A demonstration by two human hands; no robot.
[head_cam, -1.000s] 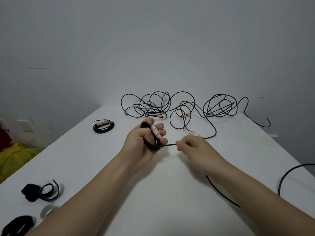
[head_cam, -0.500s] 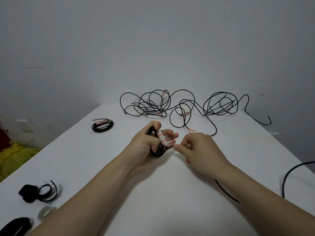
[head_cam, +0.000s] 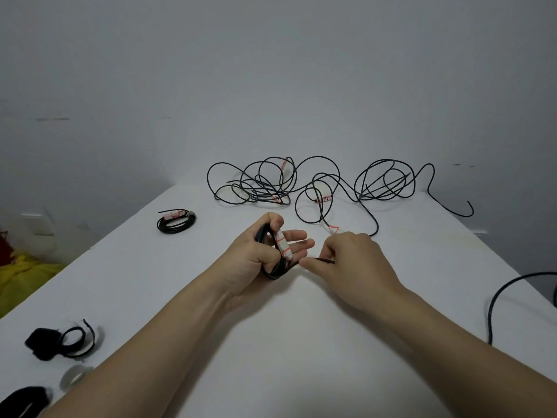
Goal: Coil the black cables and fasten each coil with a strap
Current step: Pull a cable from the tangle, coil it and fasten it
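Left hand (head_cam: pixel 256 254) grips coil (head_cam: pixel 272 263) at frame centre; right hand (head_cam: pixel 349 260) pinches tail. Cable thin, light, springy: likely unwinds unless held across all loops.

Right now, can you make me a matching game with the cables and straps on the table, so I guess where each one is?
Things:
1. coil being wound
2. small wound coil
3. tangled cables
4. black straps

Places:
A. near left corner of the table
B. gripped in the left hand
C. strewn along the far edge
D. lying alone, far left side

Pairs: 1-B, 2-D, 3-C, 4-A.
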